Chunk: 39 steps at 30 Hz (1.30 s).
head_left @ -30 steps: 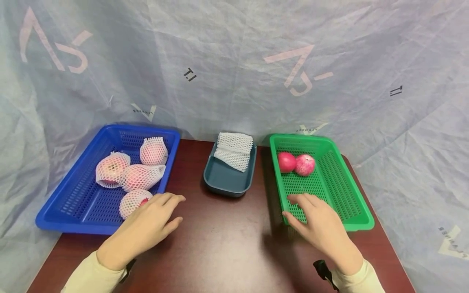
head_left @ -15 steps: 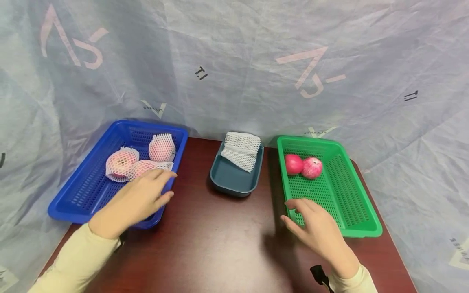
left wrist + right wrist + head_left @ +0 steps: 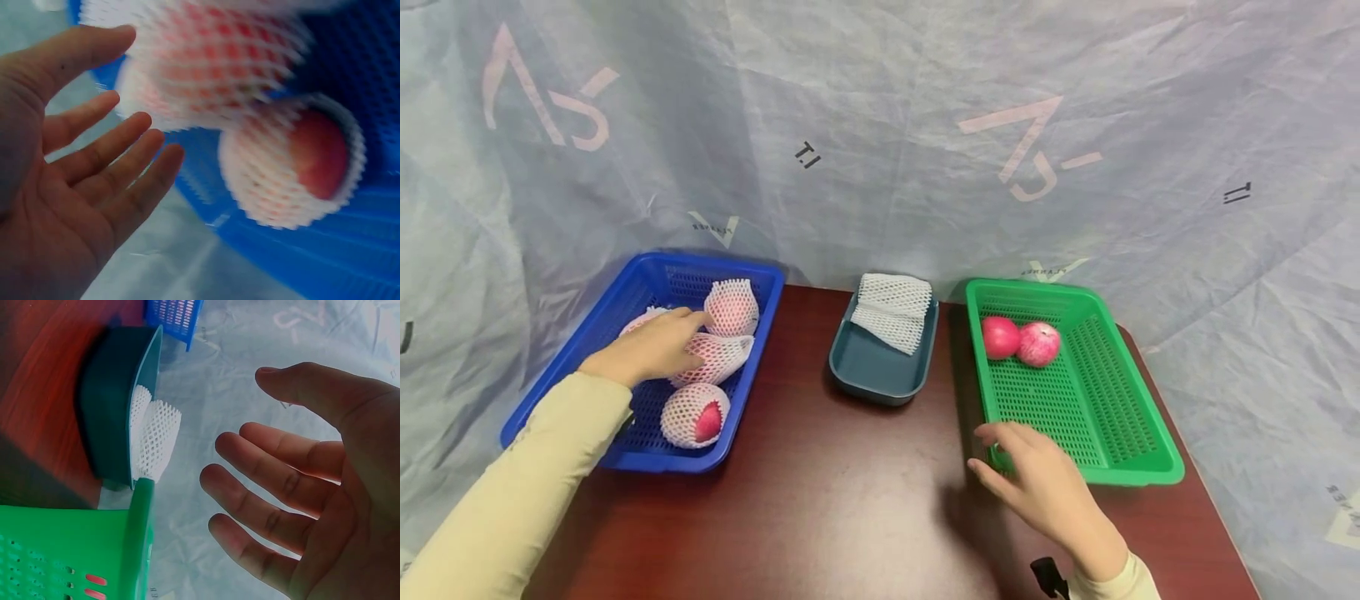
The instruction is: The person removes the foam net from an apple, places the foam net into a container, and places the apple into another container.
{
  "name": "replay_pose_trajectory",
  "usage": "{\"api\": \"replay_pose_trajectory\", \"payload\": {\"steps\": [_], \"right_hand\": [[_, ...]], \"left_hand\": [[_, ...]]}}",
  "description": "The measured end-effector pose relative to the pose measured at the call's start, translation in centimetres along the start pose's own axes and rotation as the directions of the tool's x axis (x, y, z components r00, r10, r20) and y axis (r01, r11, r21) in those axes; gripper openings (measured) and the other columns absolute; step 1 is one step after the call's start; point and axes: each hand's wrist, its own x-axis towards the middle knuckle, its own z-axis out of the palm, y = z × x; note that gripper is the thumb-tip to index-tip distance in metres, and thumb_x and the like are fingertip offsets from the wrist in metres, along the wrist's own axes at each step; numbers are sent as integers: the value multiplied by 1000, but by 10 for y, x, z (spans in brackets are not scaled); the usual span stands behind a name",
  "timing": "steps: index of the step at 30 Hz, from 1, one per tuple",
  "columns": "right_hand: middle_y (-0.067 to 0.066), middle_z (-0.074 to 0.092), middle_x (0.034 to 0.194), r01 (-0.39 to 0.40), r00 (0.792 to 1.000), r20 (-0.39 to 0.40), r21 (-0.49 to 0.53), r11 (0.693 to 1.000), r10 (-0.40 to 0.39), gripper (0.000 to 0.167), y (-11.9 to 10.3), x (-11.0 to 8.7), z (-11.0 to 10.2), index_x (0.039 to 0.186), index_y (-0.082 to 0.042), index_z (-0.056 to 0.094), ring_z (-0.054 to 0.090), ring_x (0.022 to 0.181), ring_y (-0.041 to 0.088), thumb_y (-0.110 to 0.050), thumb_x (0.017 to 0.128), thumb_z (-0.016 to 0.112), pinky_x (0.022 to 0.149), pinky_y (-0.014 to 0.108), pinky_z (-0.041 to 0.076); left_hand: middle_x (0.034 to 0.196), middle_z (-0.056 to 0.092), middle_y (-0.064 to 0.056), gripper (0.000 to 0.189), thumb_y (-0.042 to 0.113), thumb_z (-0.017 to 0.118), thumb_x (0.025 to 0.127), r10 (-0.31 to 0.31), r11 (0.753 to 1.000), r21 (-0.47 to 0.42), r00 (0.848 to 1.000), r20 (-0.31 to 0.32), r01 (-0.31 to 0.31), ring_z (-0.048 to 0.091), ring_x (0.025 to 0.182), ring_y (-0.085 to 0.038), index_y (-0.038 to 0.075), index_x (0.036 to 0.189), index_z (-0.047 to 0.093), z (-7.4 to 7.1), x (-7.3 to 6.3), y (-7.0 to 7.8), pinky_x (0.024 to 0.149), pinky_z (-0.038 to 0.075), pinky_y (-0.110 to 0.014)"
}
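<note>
Step looks like reaching: left hand (image 3: 651,343) loose, grasping nothing, above netted fruit (image 3: 718,360) in blue basket (image 3: 658,461). Pickup would call for fingers curling round net. Right hand (image 3: 1045,483) relaxed, unladen beside green basket (image 3: 1101,375). Versus earlier frame — left hand deeper in, front fruit (image 3: 688,415) uncovered.

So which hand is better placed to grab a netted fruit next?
Probably the left hand: it's open over the blue basket, close to the netted fruits. The right hand is farther away, beside the green basket.
</note>
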Motion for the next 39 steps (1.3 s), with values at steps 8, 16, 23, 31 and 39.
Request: {"api": "replay_pose_trajectory", "payload": {"steps": [8,16,23,31,39], "right_hand": [[-7,66,97,9,1000,2,28,1000,-9,31,0,-2,5,108,-16,68,57,77,2,-24,81,81,66,27,52],[-14,62,92,38,999,2,40,998,-38,29,-4,0,10,107,-16,67,59,80,1,-24,82,80,67,28,52],[-7,66,97,38,999,14,30,999,-39,30,-7,-1,14,106,-13,69,62,85,8,-26,82,80,72,33,54],[-7,67,98,29,999,14,24,999,-29,29,-10,-3,15,106,-15,70,63,89,8,-27,82,81,73,34,54],[-7,67,100,21,999,29,41,999,-22,29,-9,-2,14,107,-16,69,63,89,8,-27,83,80,74,34,54]], "left_hand": [[109,64,-19,74,10,82,63,13,996,-89,982,188,4,59,98,-33,-10,128,55,8,14,-25,87,47,-51],[107,64,-20,72,7,80,61,-24,999,-39,971,238,34,60,97,-34,-11,125,53,16,17,-24,88,47,-52],[119,58,-34,85,25,85,64,-62,998,7,973,222,62,56,110,-48,-12,132,49,18,16,-25,92,45,-59],[106,52,-31,91,42,88,61,-96,994,66,988,119,89,54,102,-48,-15,123,53,23,7,-29,86,46,-61],[107,52,-29,72,32,87,63,-62,995,84,997,53,58,54,100,-46,-9,116,61,21,7,-26,85,46,-60]]}}
